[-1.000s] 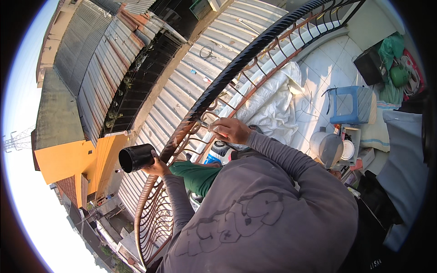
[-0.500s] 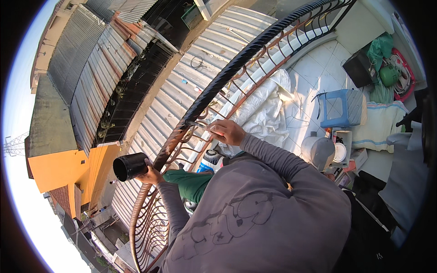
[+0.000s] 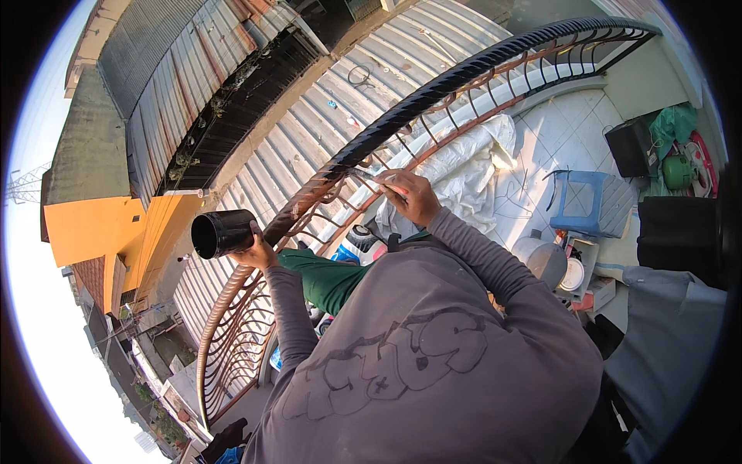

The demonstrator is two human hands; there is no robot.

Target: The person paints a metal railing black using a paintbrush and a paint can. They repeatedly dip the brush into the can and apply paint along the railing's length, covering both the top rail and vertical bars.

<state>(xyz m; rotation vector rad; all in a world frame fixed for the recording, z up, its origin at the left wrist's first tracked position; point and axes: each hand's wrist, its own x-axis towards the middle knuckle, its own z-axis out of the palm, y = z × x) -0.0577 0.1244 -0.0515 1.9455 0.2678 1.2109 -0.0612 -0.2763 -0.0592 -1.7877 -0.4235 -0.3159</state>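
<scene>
Strong daylight filled the scene. The sky along the left rim was blown out to near white, with a bluish fringe where it met the black border. Sun struck the white tiled floor and the white sheet, which glared brightly. The grey sweatshirt lay in soft shade. The railing and roof lines bent hard toward the edges. Focus was sharp at the centre and softer at the rim.

A white-and-blue labelled container — on the balcony floor, just inside the railing.
</scene>
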